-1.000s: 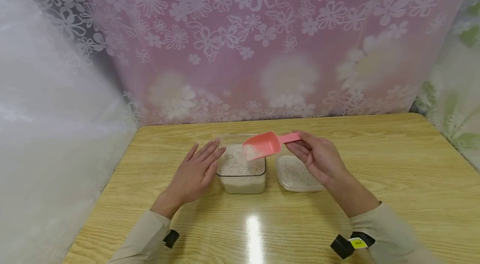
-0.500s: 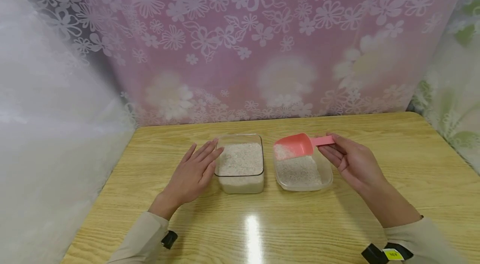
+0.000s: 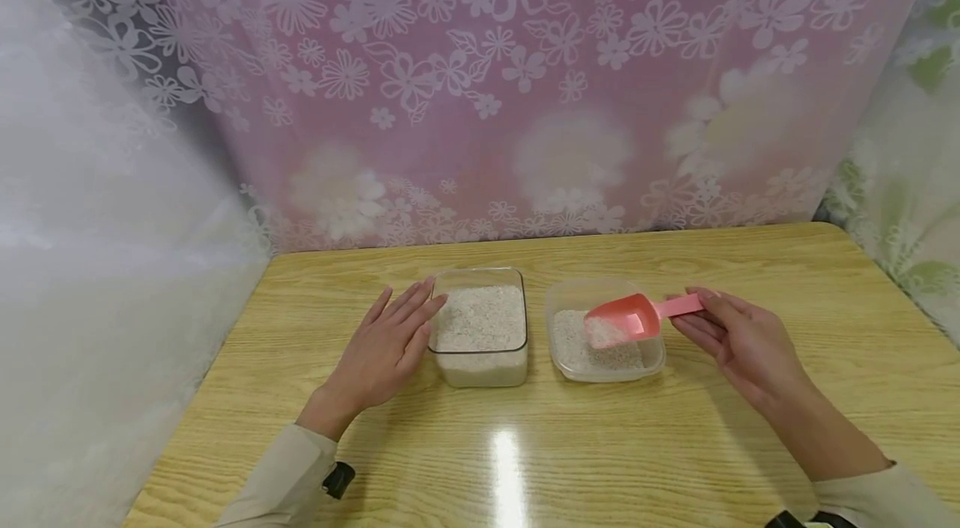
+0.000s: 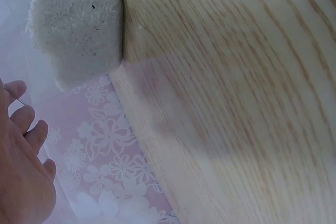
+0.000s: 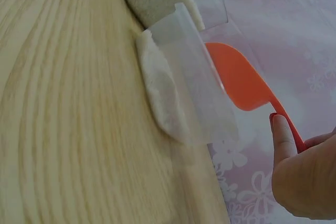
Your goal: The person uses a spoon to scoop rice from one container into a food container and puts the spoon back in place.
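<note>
A pink scoop (image 3: 630, 318) hangs tilted over the right-hand plastic tub (image 3: 645, 366), with some rice in its tip. My right hand (image 3: 753, 349) pinches the scoop's handle between thumb and fingers. Rice (image 3: 581, 351) lies in the bottom of that tub. To the left stands a clear square container (image 3: 491, 370), filled to a higher level with rice (image 3: 483, 316). With straight fingers my left hand (image 3: 382, 349) touches this container's left rim. The right wrist view shows the orange-looking scoop (image 5: 239, 77) at the tub's wall (image 5: 197, 61).
Both containers stand side by side on a wood-grain table (image 3: 420, 461), a narrow gap between them. Behind the table's far edge hangs a pink floral curtain (image 3: 450, 136). A pale sheet (image 3: 127, 261) hangs along the left side.
My right hand has carried the scoop rightward from above the square container to the plastic tub, then lowered it toward the rice there. My left hand stays on the container's rim.
</note>
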Available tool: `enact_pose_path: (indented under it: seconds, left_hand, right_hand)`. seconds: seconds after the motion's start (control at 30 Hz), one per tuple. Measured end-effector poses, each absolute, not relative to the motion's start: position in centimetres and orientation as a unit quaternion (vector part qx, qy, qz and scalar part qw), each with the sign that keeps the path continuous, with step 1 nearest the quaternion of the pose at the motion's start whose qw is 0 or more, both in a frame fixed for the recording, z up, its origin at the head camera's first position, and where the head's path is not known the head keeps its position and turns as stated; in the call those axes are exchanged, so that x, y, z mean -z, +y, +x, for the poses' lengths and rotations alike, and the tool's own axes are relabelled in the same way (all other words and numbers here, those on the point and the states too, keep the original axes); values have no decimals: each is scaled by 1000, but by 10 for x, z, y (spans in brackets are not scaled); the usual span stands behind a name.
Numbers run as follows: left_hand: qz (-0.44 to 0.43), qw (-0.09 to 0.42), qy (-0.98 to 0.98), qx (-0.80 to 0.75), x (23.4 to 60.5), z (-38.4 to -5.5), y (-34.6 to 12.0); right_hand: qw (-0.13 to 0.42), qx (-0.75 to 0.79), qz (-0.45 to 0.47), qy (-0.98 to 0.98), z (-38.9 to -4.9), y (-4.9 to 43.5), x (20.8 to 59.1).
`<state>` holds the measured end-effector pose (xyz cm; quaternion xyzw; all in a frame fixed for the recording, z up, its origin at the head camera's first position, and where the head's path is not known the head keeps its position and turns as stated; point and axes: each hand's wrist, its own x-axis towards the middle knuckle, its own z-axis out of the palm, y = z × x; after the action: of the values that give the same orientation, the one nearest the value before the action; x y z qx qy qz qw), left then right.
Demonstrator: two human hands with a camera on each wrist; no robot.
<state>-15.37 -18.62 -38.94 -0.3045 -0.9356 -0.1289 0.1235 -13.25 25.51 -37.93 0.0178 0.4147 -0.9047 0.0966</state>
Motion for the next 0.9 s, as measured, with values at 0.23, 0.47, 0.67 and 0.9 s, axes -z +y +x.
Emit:
enact_pose_path:
  seconds: [0.23,0.47,0.67,0.9]
  left_hand:
    - [-306,123,-935,130,390,-153,-186]
    - [-303,117,-937,131,390,-153,-186]
    - [-303,118,-936,134,390,-153,-186]
    - [-304,120,-935,138,390,-153,-186]
  right_hand:
    - [88,876,-6,474,-131,260,383]
    - [80,863,-22,498,-129,257,384]
    - [65,853,-47,516,-127,258,383]
    - [32,821,-61,567,-127,265,379]
